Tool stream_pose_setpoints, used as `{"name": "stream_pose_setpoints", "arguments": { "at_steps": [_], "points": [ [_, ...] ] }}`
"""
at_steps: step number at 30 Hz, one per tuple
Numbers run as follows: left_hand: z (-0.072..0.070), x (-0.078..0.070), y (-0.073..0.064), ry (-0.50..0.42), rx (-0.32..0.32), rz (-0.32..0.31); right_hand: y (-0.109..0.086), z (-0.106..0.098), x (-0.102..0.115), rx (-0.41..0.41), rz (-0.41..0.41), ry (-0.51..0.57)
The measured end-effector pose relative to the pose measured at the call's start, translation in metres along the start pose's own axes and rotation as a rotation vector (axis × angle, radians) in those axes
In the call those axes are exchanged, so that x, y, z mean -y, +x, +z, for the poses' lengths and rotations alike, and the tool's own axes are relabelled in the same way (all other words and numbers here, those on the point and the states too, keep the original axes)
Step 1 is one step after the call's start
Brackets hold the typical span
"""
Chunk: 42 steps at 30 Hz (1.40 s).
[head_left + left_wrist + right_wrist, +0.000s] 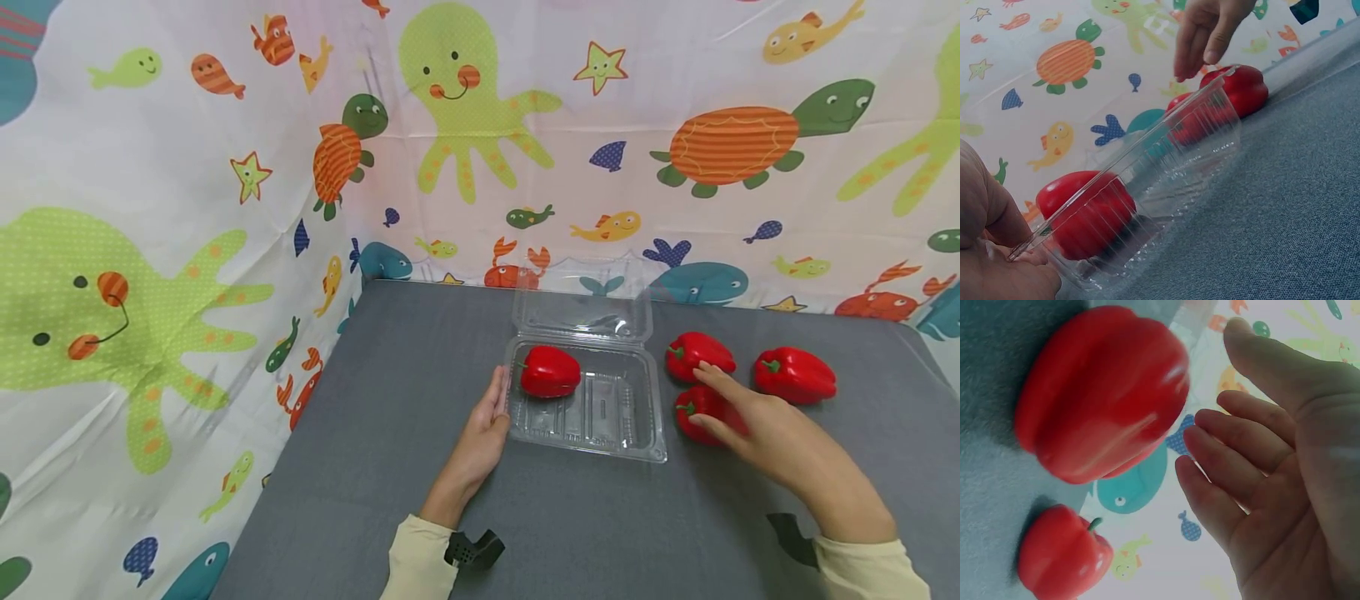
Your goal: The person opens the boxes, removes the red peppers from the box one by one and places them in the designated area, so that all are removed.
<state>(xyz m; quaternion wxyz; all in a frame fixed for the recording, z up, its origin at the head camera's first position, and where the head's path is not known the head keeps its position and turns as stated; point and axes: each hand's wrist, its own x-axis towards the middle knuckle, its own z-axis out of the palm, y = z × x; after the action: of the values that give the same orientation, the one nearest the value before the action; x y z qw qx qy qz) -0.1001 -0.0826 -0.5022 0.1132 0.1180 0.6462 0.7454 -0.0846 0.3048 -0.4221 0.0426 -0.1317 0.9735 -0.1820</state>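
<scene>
A clear plastic clamshell container [607, 408] lies on the grey cloth with its lid [555, 317] folded back. One red bell pepper [551, 375] sits in its left end, stem to the left. My left hand [476, 446] pinches the container's left rim between thumb and fingers; the left wrist view shows that rim in the grip. My right hand [783, 446] hovers palm down over a near red bell pepper [692, 410], partly hiding it, fingers spread and holding nothing. The right wrist view shows this pepper [1104, 394] apart from the fingers.
Behind the near pepper lies another red bell pepper [690, 352], and one more bell pepper [798, 375] rests to its right. A curtain [510, 117] printed with sea animals stands along the table's back and left edges, close behind the raised lid.
</scene>
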Motion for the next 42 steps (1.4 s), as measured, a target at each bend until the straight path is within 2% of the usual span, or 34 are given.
{"name": "stream_pose_setpoints", "arguments": {
  "at_steps": [8, 14, 24, 42],
  "points": [
    [0.0, 0.0, 0.001, 0.006, 0.002, 0.002, 0.004, -0.002, 0.015, -0.049, -0.056, 0.008],
    [0.001, 0.0, -0.001, 0.006, -0.003, -0.012, 0.011, 0.0, 0.028, -0.032, -0.081, 0.016],
    [0.001, 0.001, -0.002, 0.009, -0.008, -0.004, 0.026, 0.008, 0.049, -0.089, -0.198, 0.005],
    [0.002, 0.001, 0.0, 0.005, -0.001, 0.017, 0.046, 0.019, 0.081, -0.035, -0.212, 0.033]
  ]
}}
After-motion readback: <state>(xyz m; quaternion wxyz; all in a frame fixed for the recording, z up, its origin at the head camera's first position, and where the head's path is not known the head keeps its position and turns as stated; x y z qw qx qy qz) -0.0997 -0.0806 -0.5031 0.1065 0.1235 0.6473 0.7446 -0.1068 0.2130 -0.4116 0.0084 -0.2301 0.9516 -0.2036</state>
